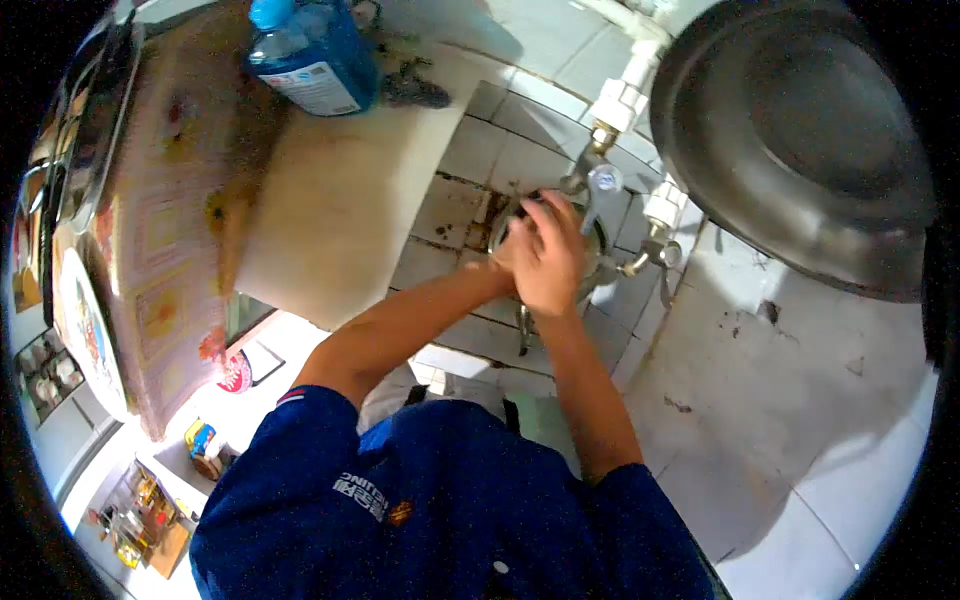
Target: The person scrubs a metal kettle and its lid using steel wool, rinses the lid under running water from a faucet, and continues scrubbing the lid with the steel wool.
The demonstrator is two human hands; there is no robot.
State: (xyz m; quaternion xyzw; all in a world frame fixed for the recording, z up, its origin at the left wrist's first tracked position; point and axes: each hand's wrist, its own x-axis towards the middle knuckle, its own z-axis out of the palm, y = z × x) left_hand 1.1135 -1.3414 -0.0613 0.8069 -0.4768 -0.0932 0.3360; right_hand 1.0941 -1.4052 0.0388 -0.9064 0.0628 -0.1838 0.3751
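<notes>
My two hands are together over a tiled sink basin (470,155), just below a metal tap (604,180). My right hand (550,258) is on top, fingers spread and slightly bent, lying across my left hand. Most of my left hand (505,258) is hidden under it, so its fingers do not show clearly. Around and beneath both hands shows part of the rim of a round vessel (598,238). Its contents are covered by my hands, and I cannot make out whether anything is between them.
A large dark wok (800,140) is at the upper right, beside the white pipes and a second tap (655,252). On the left, a blue liquid bottle (315,75) stands on the pale counter (335,200). A patterned cloth (165,240) covers the surface farther left.
</notes>
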